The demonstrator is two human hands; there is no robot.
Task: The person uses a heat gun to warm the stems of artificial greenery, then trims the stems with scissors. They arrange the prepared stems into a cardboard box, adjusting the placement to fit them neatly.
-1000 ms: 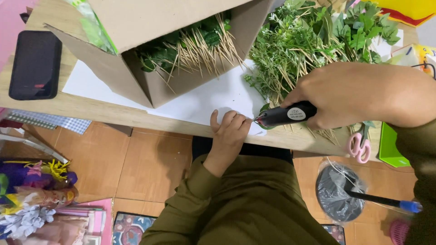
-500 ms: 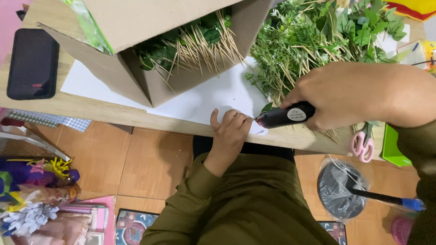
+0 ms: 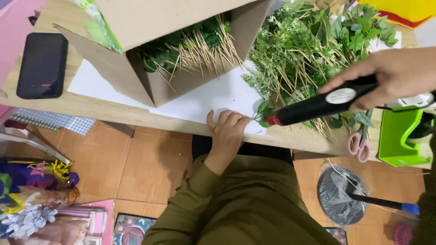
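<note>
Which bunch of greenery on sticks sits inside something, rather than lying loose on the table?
The bunch in the tipped brown cardboard box: its green leaves on pale wooden sticks poke out of the opening. The bigger leafy pile lies loose on the table beside it.

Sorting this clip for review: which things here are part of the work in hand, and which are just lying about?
In use:
right hand holding black glue gun
left hand pinching small leaf sprig at its nozzle
white paper sheet
pile of green sprigs on sticks
cardboard box of sprigs

Lying about:
black phone
pink scissors
green holder
</note>
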